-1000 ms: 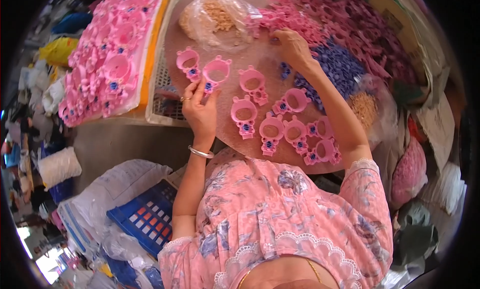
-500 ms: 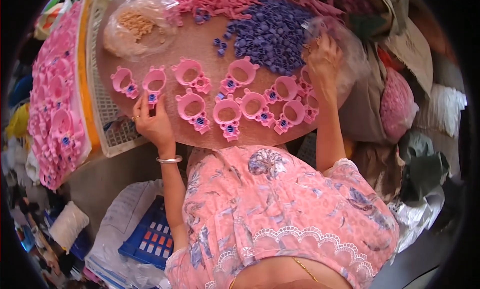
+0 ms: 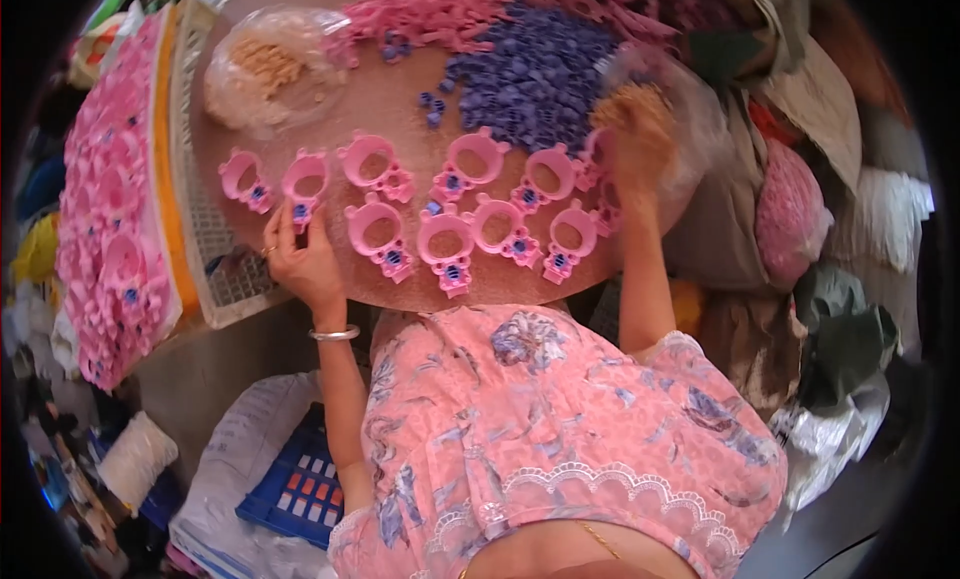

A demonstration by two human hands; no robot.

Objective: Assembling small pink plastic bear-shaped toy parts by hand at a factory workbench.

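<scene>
My left hand (image 3: 303,267) pinches the lower end of a pink plastic piece (image 3: 305,176) that has a large ring, small ears and a blue insert. My right hand (image 3: 640,157) reaches to a clear plastic bag (image 3: 697,114) at the table's right side. Motion smears its fingers, and tan colour shows around them; what they hold, if anything, is unclear. Several matching pink ring pieces (image 3: 446,237) lie in two rough rows between the hands, many with blue inserts. Another ring piece (image 3: 241,174) lies left of the held one.
A heap of small blue parts (image 3: 535,74) covers the table's far middle, with pink parts (image 3: 425,11) behind. An open clear bag of tan bits (image 3: 270,64) sits far left. Beside the table stands a crate (image 3: 215,249), next to a heap of pink pieces (image 3: 110,199). Sacks (image 3: 715,209) crowd the right.
My right hand has shifted slightly down and is now blurred at the bag. My left hand still pinches the same pink piece. The table's contents sit slightly differently in view.
</scene>
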